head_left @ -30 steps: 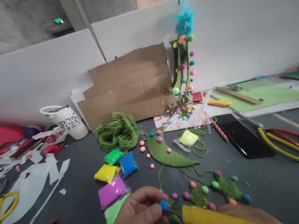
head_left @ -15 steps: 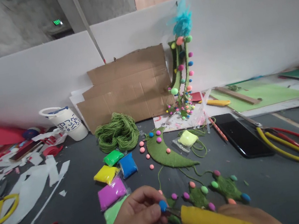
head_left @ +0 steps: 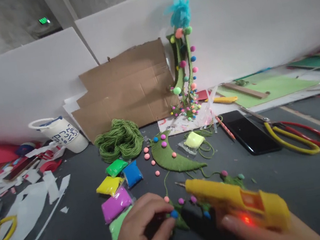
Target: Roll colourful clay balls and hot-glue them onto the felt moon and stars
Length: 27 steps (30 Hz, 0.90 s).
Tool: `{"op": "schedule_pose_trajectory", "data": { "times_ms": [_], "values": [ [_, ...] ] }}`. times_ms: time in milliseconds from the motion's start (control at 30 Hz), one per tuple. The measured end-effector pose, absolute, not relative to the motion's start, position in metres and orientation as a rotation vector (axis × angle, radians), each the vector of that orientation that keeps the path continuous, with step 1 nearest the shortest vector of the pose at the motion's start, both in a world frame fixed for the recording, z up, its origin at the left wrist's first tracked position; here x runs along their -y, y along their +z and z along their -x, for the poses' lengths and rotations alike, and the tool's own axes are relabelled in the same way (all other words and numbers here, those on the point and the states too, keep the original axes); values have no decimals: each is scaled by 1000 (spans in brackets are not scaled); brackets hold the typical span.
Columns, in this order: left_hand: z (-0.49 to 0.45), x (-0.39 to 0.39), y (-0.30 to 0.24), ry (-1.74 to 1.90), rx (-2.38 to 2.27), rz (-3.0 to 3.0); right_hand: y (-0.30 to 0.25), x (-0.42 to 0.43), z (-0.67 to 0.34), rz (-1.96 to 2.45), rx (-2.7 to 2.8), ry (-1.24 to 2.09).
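My left hand [head_left: 147, 226] pinches a small blue ball [head_left: 174, 214] between thumb and forefinger, at the edge of a green yarn-wrapped star [head_left: 181, 224] that the fingers partly cover. A yellow hot glue gun [head_left: 234, 199] is in my right hand [head_left: 254, 228]; its red light glows and its metal nozzle points left, above the star. Other green stars with coloured balls lie partly hidden beneath the glue gun. Beyond them rests a green yarn-wrapped crescent [head_left: 166, 159] dotted with balls, and several loose pink balls [head_left: 147, 156] sit left of it.
Clay packets [head_left: 117, 204] and a green yarn bundle [head_left: 119, 140] lie left of centre. At right are a phone [head_left: 249, 132] and large scissors [head_left: 297, 137]. A decorated hanging piece [head_left: 183, 64] stands against the board beside cardboard [head_left: 125, 89]. Paper scraps [head_left: 30, 199] cover the left.
The glue gun has drawn back from the blue ball, up and right, its red light now showing. My left hand has brought the ball down to the star. The view has shifted slightly.
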<state>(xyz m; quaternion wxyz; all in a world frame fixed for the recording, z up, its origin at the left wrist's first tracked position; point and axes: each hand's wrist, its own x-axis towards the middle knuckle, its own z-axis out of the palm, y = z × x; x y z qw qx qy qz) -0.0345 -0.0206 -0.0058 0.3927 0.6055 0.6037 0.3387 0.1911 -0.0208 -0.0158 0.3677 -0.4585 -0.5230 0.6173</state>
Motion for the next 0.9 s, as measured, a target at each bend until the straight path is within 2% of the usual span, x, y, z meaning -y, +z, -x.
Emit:
{"op": "schedule_pose_trajectory", "data": {
  "times_ms": [133,300,500,900],
  "values": [
    [32,20,-13,600,-1441,-1912,-17,17,-192,1167,1210,1622],
    [34,20,-22,464,-1400,-2186,-13,16,-193,1094,1196,1687],
    [36,19,-22,400,-1336,-2520,-2,13,-195,992,1179,1713],
    [34,16,-23,400,-1232,-2719,-6,13,-194,961,1168,1756]
  ]
}}
